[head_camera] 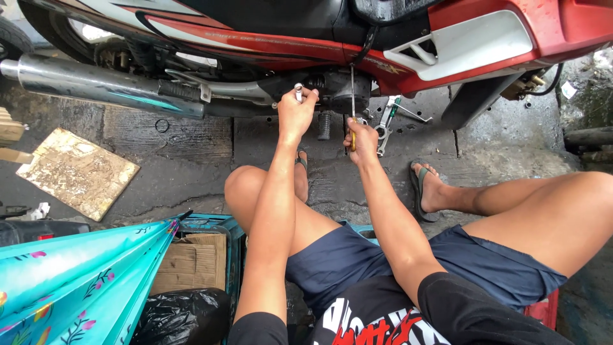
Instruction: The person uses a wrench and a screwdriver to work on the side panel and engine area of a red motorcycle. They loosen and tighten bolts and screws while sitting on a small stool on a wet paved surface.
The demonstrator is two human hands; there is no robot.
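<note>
The person sat on the ground beside a red motorbike (447, 38) with both arms stretched out to its engine (341, 86). The left hand (295, 114) was closed around a small silver tool (298, 92), held up against the engine's left side. The right hand (361, 139) was wrapped tight around the yellow handle of a screwdriver (352, 96), just right of the left hand. Its thin shaft stood straight up, and its tip met the engine under the red body. The two hands were near each other but not touching. A shiny exhaust pipe (96, 83) ran off to the left of the engine. Some wrenches (386, 124) lay on the ground just right of the right hand. A foot in a sandal (424, 188) rested farther right.
</note>
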